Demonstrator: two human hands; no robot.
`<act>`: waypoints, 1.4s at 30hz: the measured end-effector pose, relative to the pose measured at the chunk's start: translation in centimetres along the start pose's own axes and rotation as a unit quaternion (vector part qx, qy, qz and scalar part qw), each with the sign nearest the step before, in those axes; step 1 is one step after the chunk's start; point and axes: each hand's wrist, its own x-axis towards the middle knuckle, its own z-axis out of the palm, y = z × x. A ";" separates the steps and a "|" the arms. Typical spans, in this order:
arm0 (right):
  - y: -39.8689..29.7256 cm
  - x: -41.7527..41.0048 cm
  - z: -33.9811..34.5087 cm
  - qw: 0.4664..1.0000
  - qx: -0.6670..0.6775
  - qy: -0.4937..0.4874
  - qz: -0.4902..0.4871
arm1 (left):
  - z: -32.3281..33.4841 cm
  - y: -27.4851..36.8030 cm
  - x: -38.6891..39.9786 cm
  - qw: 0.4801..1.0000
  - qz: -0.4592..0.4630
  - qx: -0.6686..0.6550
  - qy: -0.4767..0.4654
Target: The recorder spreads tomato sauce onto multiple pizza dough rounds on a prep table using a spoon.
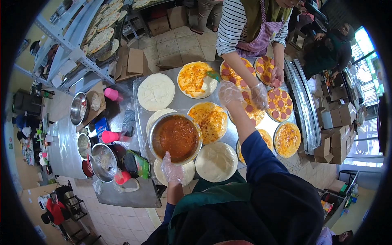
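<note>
My left hand (172, 169), in a clear plastic glove, grips the near rim of a steel bowl (151, 139) of chunky red-orange sauce. The bowl is held above pale dough rounds, partly covering two of them. My right hand (231, 94), also gloved, holds a green spreading tool (212, 75), its handle mostly hidden by the hand. The tool's head touches the right side of a dough round (193, 79) that is largely coated with sauce; a white patch shows at its lower right. Nearer me lie a sauced round (208, 122) and a plain round (216, 162).
Across the steel table (180, 105), a co-worker's gloved hand (259, 95) and bare hand (277, 76) are over rounds topped with sausage slices (279, 104). Stacked metal trays (304, 107) edge the right. Bowls (104, 162) and pink cups (110, 136) stand left, near a rack (73, 53).
</note>
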 end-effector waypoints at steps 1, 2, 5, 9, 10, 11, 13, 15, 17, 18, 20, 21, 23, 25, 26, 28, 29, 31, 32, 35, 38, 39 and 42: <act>0.5 -0.8 -0.5 0.998 0.027 0.057 -0.023 | 0.4 0.1 0.0 1.000 -0.009 0.010 -0.015; 2.0 0.9 3.3 0.979 -0.043 0.173 -0.099 | 0.7 0.0 -0.3 0.999 -0.017 0.019 -0.030; 1.1 3.4 3.3 0.999 -0.018 0.036 -0.027 | 1.6 0.1 -0.7 0.999 -0.023 -0.006 -0.046; 4.3 -2.4 7.0 0.975 -0.101 0.152 -0.129 | 0.3 0.0 -0.4 0.999 -0.005 0.007 -0.032; 4.3 -3.8 6.6 0.975 -0.100 0.151 -0.131 | 0.5 0.3 -0.7 1.000 -0.002 0.005 -0.029; 4.0 -5.3 5.0 0.978 -0.122 0.062 -0.155 | 0.5 0.3 -0.9 1.000 0.001 0.001 -0.025; 3.8 -6.2 2.5 0.973 -0.146 -0.030 -0.174 | 0.5 0.4 -0.8 0.999 -0.002 0.023 -0.034; 1.9 -3.8 1.3 0.989 0.007 0.116 -0.090 | 1.0 0.5 -1.1 0.998 -0.004 0.049 -0.044; 2.0 -1.8 1.8 0.991 0.031 0.122 -0.054 | 2.4 0.6 -1.7 0.999 -0.016 0.012 -0.042; 2.0 -1.5 3.1 0.996 -0.030 0.059 -0.053 | 2.1 0.3 -1.6 0.999 -0.014 0.014 -0.041; 4.1 -1.5 8.6 0.999 -0.023 0.009 -0.028 | 1.6 -0.1 -1.0 0.999 -0.006 0.018 -0.041; 3.5 -2.7 8.5 0.999 -0.019 0.006 -0.036 | 1.2 0.1 -0.7 0.999 0.000 0.018 -0.033; 2.4 -6.0 3.8 0.990 -0.040 -0.001 -0.133 | 1.0 0.4 -1.1 1.000 -0.009 0.018 -0.015; 1.1 -6.4 -0.7 0.993 -0.030 -0.017 -0.115 | 1.7 0.9 -1.9 0.999 -0.009 0.035 -0.024; 0.9 -5.4 -1.3 0.994 -0.043 -0.013 -0.099 | 2.2 1.0 -2.0 0.998 -0.004 0.051 -0.036; 2.7 -2.6 1.2 0.987 -0.082 0.093 -0.103 | 2.9 0.6 -2.3 0.998 -0.013 0.035 -0.041; 3.2 -2.6 3.5 0.987 -0.081 0.093 -0.103 | 2.9 0.6 -2.3 0.999 -0.017 0.018 -0.038; 2.7 -4.2 6.1 0.989 -0.072 0.041 -0.125 | 1.7 0.0 -1.8 0.999 -0.002 0.007 -0.043; 2.3 -5.3 6.6 0.979 -0.068 0.096 -0.169 | 1.1 -0.1 -1.3 0.999 0.013 -0.005 -0.046; -0.3 -6.5 1.3 0.987 0.074 0.075 -0.121 | 1.4 0.2 -1.5 0.999 -0.020 0.033 -0.023; -1.4 -1.7 3.2 0.982 0.007 0.116 -0.149 | 2.8 0.5 -2.1 0.998 0.004 0.067 -0.020; -1.8 -1.0 2.9 0.974 -0.015 0.137 -0.178 | 2.6 0.4 -1.9 0.998 0.002 0.065 -0.022; -2.2 -2.8 3.0 0.990 -0.022 0.052 -0.132 | 1.9 0.1 -1.6 0.999 -0.011 0.005 -0.044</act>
